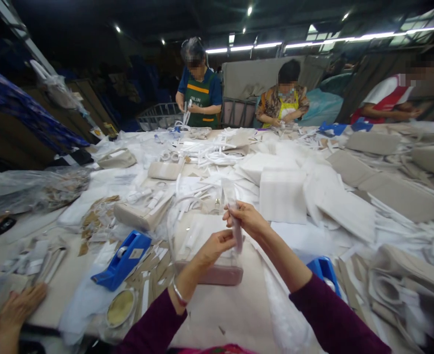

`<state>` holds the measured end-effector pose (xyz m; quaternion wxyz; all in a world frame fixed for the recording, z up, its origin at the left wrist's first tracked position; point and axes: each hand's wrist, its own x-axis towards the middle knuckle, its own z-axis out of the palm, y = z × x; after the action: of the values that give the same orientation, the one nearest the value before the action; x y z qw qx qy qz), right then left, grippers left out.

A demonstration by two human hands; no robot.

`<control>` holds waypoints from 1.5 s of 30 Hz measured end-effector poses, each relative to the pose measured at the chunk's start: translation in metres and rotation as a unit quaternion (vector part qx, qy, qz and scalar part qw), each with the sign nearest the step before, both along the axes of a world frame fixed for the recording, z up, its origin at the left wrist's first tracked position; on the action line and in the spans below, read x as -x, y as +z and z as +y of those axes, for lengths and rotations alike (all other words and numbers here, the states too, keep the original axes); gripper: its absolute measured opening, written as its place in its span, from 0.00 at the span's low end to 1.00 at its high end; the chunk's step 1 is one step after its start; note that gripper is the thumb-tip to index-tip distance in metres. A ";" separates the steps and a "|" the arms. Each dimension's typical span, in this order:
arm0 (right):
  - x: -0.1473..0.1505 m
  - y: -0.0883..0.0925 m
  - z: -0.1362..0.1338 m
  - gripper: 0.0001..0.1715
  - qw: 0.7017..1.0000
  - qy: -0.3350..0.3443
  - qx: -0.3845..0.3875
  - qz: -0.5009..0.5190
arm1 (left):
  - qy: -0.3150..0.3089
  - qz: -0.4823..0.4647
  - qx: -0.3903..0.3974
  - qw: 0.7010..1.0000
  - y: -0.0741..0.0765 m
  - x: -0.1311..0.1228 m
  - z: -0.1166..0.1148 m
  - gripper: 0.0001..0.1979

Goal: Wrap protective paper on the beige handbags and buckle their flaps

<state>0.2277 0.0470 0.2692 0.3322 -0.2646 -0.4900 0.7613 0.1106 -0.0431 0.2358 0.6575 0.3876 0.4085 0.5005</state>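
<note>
My right hand point(249, 219) pinches a pale, translucent-looking strip point(238, 238) that stands roughly upright in front of me. The fingers of my left hand point(214, 251) close on the same strip lower down, from its left side. Beneath both hands lies a handbag point(217, 276) with a dusty pink base, its upper part covered in white wrapping. A wrapped handle loops up at the bag's left, and a small metal fitting point(217, 202) shows near the strip. My hands hide part of the bag.
Blue tape dispensers point(124, 260) point(324, 273) flank the bag. A round tin point(121, 307) stands at front left. White foam sheets point(283, 195) pile up behind, with beige bags point(143, 214) around. A co-worker's hand point(19, 305) rests at far left; several people work across the table.
</note>
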 end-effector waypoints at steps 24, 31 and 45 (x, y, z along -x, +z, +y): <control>-0.023 -0.039 -0.039 0.14 0.931 -0.074 -0.198 -0.296 | 0.215 -0.098 0.005 0.972 0.032 -0.004 -0.019 0.16; -0.029 -0.019 -0.046 0.14 0.711 -0.009 -0.549 -0.440 | 0.185 -0.084 0.057 0.977 0.022 0.005 -0.024 0.12; -0.040 -0.022 -0.050 0.09 0.793 -0.100 -0.544 -0.257 | 0.247 -0.054 0.048 0.966 0.012 -0.010 -0.025 0.14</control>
<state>0.2676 -0.0026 0.2475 0.3568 -0.2738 -0.8615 0.2357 0.1205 -0.0677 0.2478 0.5525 0.2144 0.4790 0.6475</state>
